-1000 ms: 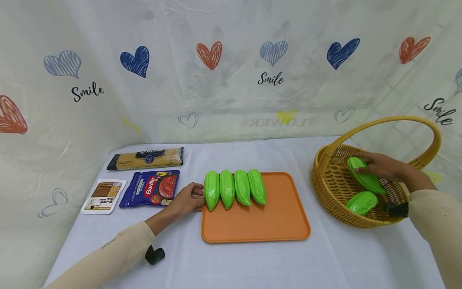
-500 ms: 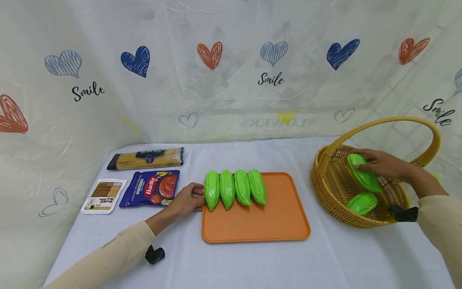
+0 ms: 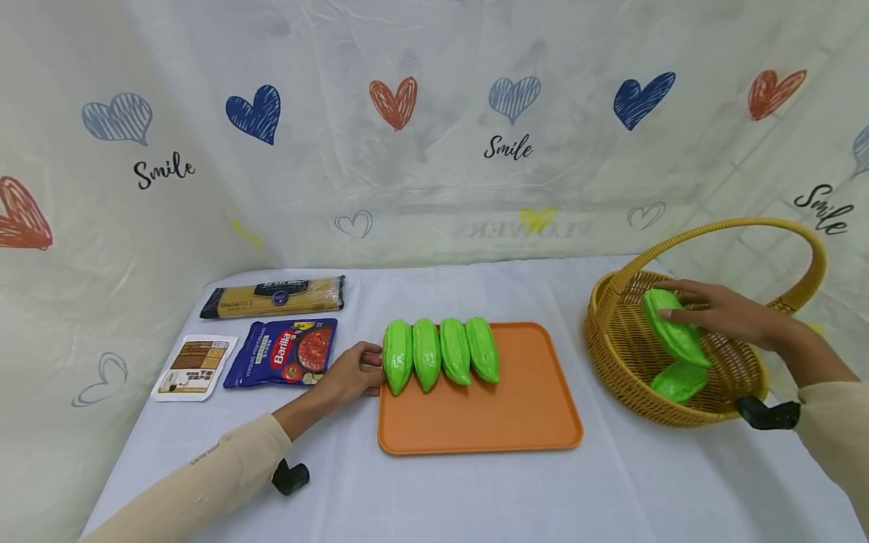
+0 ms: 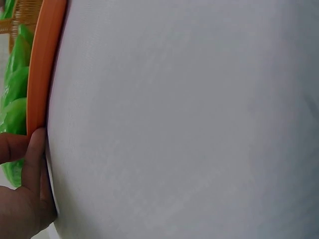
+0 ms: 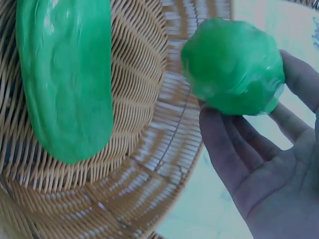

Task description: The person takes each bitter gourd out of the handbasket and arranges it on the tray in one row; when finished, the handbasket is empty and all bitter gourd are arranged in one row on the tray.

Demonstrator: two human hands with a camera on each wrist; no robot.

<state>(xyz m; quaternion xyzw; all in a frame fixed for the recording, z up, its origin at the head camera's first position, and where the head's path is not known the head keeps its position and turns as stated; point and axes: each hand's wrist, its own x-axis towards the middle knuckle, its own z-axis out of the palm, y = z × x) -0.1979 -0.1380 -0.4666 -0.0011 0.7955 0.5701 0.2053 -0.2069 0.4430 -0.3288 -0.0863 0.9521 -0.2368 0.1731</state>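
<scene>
My right hand [image 3: 729,311] holds a glossy green bitter melon [image 3: 672,326], thumb on one side and fingers on the other, over the wicker basket [image 3: 597,339]. A second bitter melon [image 5: 70,84] lies inside the basket, partly covered by the held one in the head view. At the left, my left hand [image 3: 349,375] grips the edge of an orange tray [image 3: 489,422]; the left wrist view has its thumb and fingers pinching the tray's rim [image 4: 42,64]. Several bitter melons [image 3: 427,354] lie side by side along the tray's upper left, tips towards me.
Left of the tray lie a spaghetti pack [image 3: 274,297], a blue Barilla sauce pouch [image 3: 281,353] and a white flat packet [image 3: 193,368]. The basket's tall handle [image 3: 733,224] arches over its opening. A printed curtain [image 3: 434,181] hangs behind the white-covered table [image 3: 475,498].
My right hand has lifted the bitter melon slightly and shifted it left within the basket, its wrist drawing back to the right. The left hand and tray have stayed put.
</scene>
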